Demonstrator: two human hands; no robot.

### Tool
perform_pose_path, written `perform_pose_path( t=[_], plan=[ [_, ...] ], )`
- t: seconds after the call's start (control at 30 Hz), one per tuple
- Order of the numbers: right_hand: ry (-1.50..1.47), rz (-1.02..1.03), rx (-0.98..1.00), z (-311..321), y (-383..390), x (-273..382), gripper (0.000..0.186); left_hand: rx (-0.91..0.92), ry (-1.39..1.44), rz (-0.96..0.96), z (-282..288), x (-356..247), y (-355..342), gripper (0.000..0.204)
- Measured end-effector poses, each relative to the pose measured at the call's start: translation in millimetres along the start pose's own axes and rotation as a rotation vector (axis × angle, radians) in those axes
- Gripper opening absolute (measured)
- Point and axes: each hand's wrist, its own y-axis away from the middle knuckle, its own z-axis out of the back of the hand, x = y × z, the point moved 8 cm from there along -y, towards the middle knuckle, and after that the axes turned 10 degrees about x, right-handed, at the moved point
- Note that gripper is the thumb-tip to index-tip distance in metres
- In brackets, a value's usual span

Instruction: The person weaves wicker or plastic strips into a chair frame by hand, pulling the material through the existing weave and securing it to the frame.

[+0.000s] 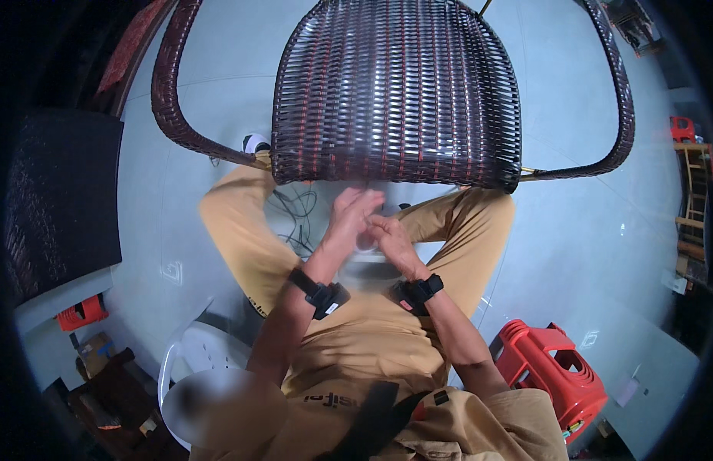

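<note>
Between my knees, my left hand (352, 219) and my right hand (393, 238) meet just below the near edge of a dark brown wicker chair (402, 100). Red strands run through its woven panel. My left fingers point toward that edge and are smeared by motion. The right hand's fingers are curled in beside the left hand; whatever they pinch, if anything, is too small to make out. Both wrists wear black straps with small boxes.
Braided armrests (168, 84) curve out on both sides of the chair. Thin dark cable (299, 211) lies coiled on the floor by my left leg. A red plastic stool (552, 369) stands at the lower right, a white plastic chair (206, 353) at the lower left. A black panel (64, 203) is farther left.
</note>
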Motion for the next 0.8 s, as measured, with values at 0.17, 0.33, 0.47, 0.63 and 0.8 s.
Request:
perform_pose_path(
  t=[0.17, 0.33, 0.47, 0.63, 0.8],
  plan=[
    [-0.193, -0.205, -0.125, 4, 4, -17, 0.025, 0.143, 0.038, 0.119, 0, 5, -23, 0.023],
    [-0.285, -0.242, -0.231, 15, -17, -57, 0.017, 0.088, 0.02, 0.255, -1, 23, -43, 0.025],
    [-0.823, -0.312, -0.077, 10, 9, -34, 0.015, 0.288, 0.26, 0.18, 1, 19, -29, 0.022],
    [-0.233, -0.193, -0.027, 7, 8, -29, 0.016, 0.367, 0.4, 0.157, 4, 31, -26, 0.019],
    [-0.13, -0.183, -0.03, 13, 3, -39, 0.017, 0.375, 0.192, 0.026, 7, 22, -23, 0.016]
  ],
)
